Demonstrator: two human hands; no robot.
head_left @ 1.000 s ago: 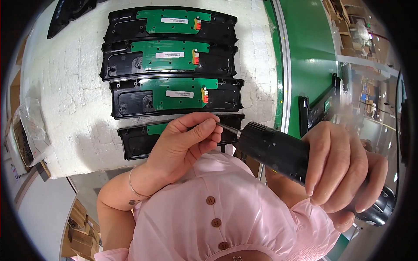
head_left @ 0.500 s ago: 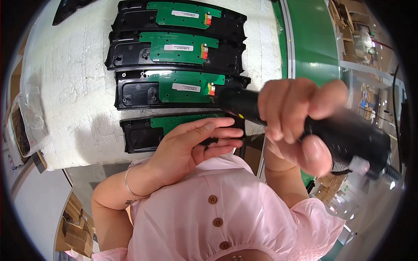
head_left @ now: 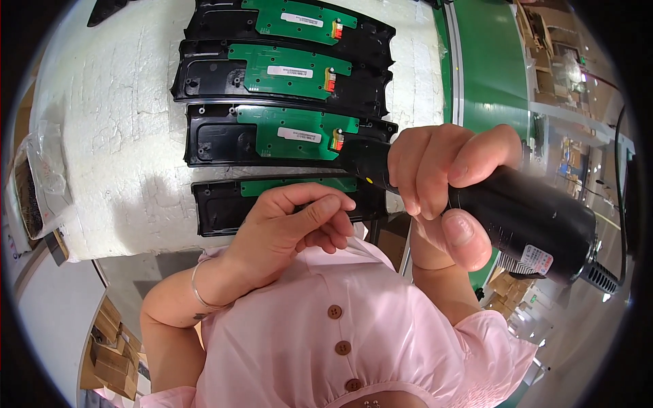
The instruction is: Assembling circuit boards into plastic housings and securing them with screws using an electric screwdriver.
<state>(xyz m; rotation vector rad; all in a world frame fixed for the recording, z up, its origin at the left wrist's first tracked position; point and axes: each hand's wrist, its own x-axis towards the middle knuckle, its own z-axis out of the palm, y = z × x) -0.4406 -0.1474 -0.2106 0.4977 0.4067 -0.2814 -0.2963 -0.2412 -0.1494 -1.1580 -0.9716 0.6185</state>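
My right hand (head_left: 442, 177) is wrapped around a black corded electric screwdriver (head_left: 544, 217). It lies slantwise, its front end beside the right part of a black plastic panel (head_left: 221, 141) that carries a green circuit board (head_left: 272, 144). The tool's tip cannot be made out. My left hand (head_left: 289, 228) is closed, thumb against curled fingers, over the nearest black panel (head_left: 218, 211), whose green board it partly covers. The small black screws seen in its palm a moment before are now hidden by the fingers.
Two more black panels (head_left: 204, 75) with green boards, white labels and red-white connectors lie farther back in the row. They rest on a white foam surface (head_left: 122, 136). A green bench (head_left: 493, 88) runs along the right. At left are a clear plastic bag (head_left: 47, 183) and cardboard boxes (head_left: 112, 367).
My left hand has curled its fingers over the small black screws that showed in its palm. My right hand and the screwdriver have shifted slightly left. The panels appear slightly farther right in view.
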